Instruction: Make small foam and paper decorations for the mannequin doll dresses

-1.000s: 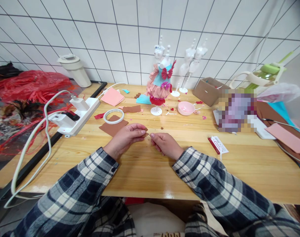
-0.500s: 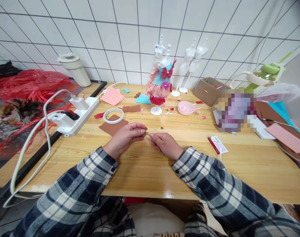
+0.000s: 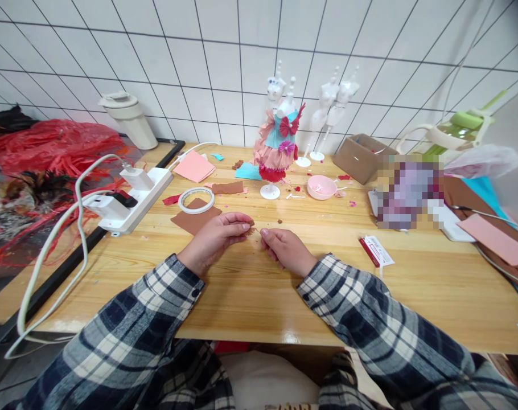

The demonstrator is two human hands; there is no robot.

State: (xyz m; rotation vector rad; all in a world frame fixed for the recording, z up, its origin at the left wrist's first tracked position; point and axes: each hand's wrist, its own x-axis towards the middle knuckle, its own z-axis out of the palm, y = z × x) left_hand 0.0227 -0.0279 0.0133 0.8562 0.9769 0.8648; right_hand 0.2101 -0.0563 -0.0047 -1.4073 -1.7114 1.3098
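Between the thumb and fingers of my left hand (image 3: 222,234) is a small piece of brown crepe paper (image 3: 251,229), mostly covered by the fingertips. My right hand (image 3: 287,247), closed in a pinch, holds a thin stick-like thing (image 3: 258,230) whose tip points at the paper. Too little of it shows to tell its kind. Both hands are just above the table. By my left wrist lie a brown paper sheet (image 3: 186,221) and a white roll of tape (image 3: 181,200). Farther back, a small white mannequin on a stand wears a paper dress (image 3: 280,142) in blue, pink and red.
A pink bowl (image 3: 322,188) is right of the dress, with paper scraps around it. Bare white mannequins (image 3: 336,105) and a cardboard box (image 3: 361,159) stand behind. A power strip (image 3: 146,199) with cables lies left, a tag (image 3: 376,250) right.
My right hand has shifted very slightly to the right, widening the gap between its fingertips and the brown paper. My left hand stays in place.
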